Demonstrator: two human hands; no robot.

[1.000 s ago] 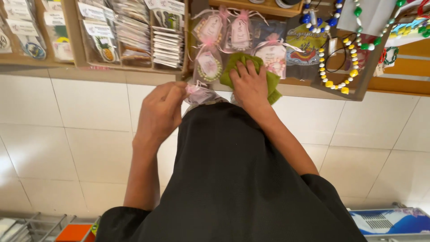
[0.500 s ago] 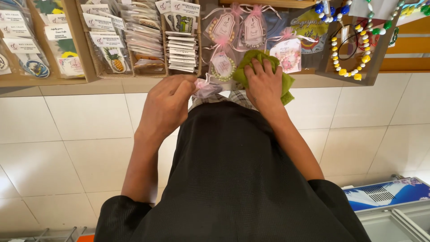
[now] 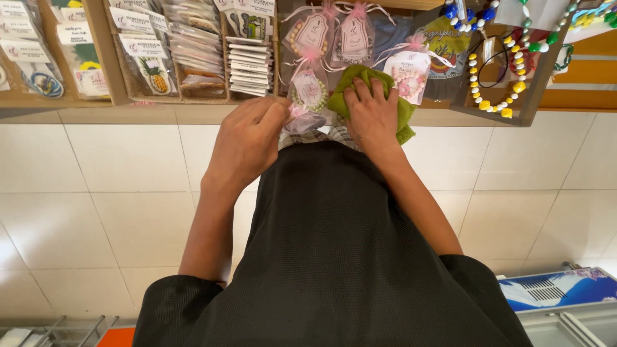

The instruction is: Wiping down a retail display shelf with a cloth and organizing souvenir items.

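My right hand presses a crumpled green cloth against the wooden display shelf, fingers spread over it. My left hand pinches a small sheer pouch with a pink ribbon just left of the cloth. Above both hands lie more sheer gift pouches with pink bows, tags and bead bracelets inside. My black top fills the lower middle of the view.
The wooden shelf holds packaged cards and keyrings in compartments at the left. Bead necklaces in yellow, white, blue and green hang at the right. White floor tiles lie below; a blue and white box sits at lower right.
The view has shifted a little, so the shelf sits lower in the picture. My right hand still rests on the green cloth and my left hand still holds the pouch.
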